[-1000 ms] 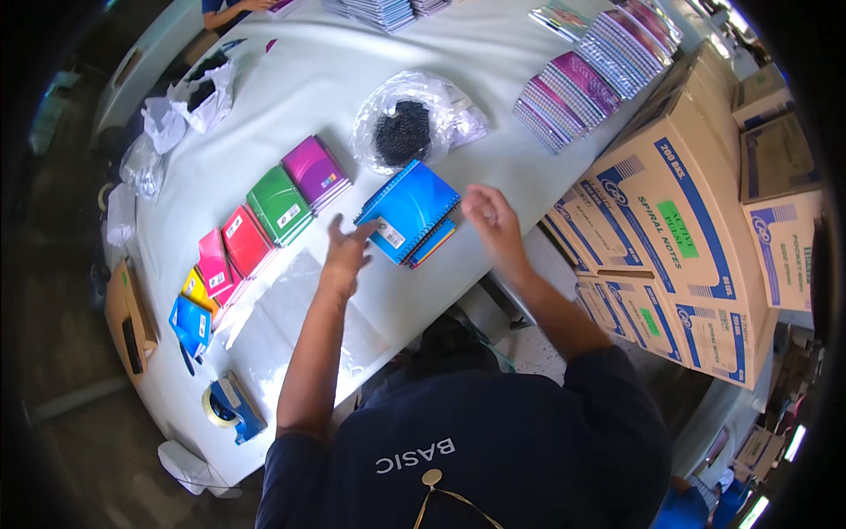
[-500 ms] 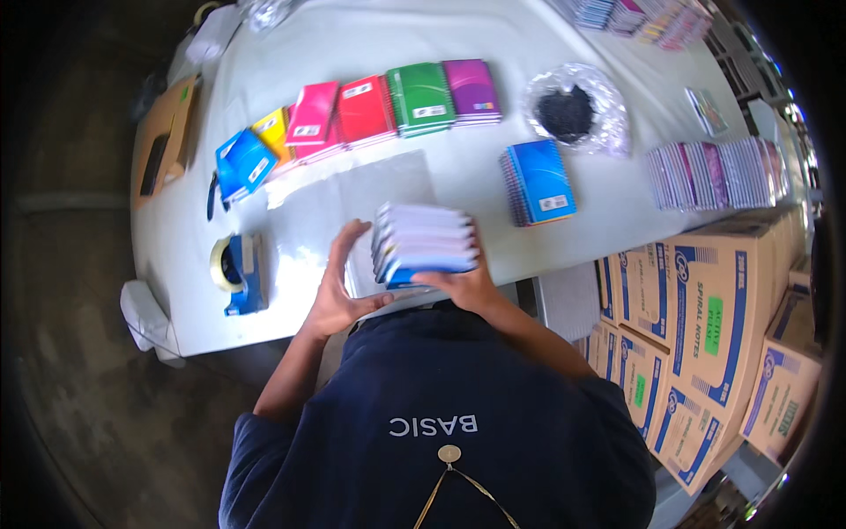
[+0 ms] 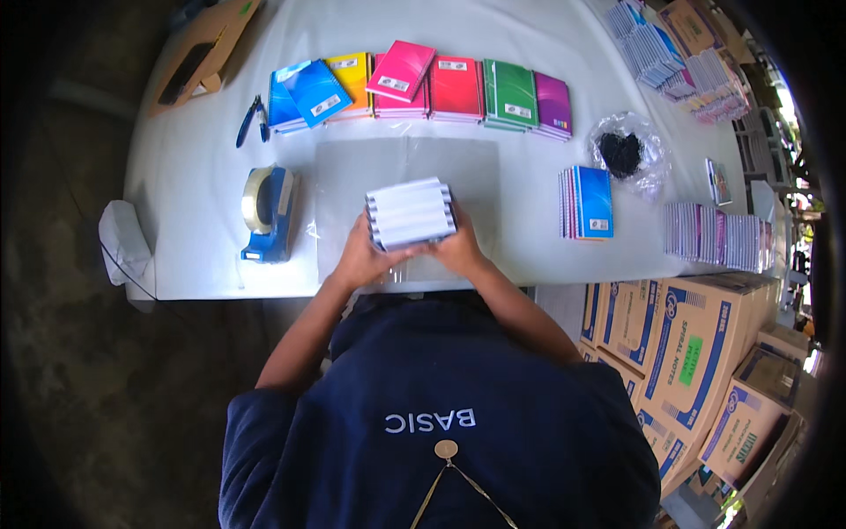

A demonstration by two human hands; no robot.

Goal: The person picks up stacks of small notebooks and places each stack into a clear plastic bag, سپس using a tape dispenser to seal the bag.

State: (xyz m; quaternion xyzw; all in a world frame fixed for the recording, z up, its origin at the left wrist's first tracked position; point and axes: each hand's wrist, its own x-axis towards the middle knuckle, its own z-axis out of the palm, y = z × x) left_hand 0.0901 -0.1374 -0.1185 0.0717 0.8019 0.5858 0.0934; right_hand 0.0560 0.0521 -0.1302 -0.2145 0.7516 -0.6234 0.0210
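Note:
Between my two hands is a block of spiral notebooks point(image 3: 411, 214), its white page edges facing up and dark binding showing at the sides. My left hand point(image 3: 363, 256) grips its left side and lower edge. Around the right side my right hand point(image 3: 458, 243) is closed, and the fingers meet under the near edge. Beneath the block a clear plastic sheet point(image 3: 471, 163) lies flat on the white table. Beyond it runs a row of spiral notebook stacks: blue point(image 3: 319, 93), yellow point(image 3: 351, 72), pink point(image 3: 402, 70), red point(image 3: 456, 84), green point(image 3: 511, 93) and purple point(image 3: 552, 104).
A blue tape dispenser point(image 3: 269, 216) and pliers-like cutters point(image 3: 249, 122) are at left. To the right stand a blue notebook stack point(image 3: 594, 204), a plastic bag with black contents point(image 3: 619, 155) and a long notebook row point(image 3: 718, 234). Cartons point(image 3: 696, 344) are piled beside the table.
My left hand, apart from the notebooks before, now grips them. The block has turned so its page edges face up more squarely. The whole view has shifted, with table things appearing further right.

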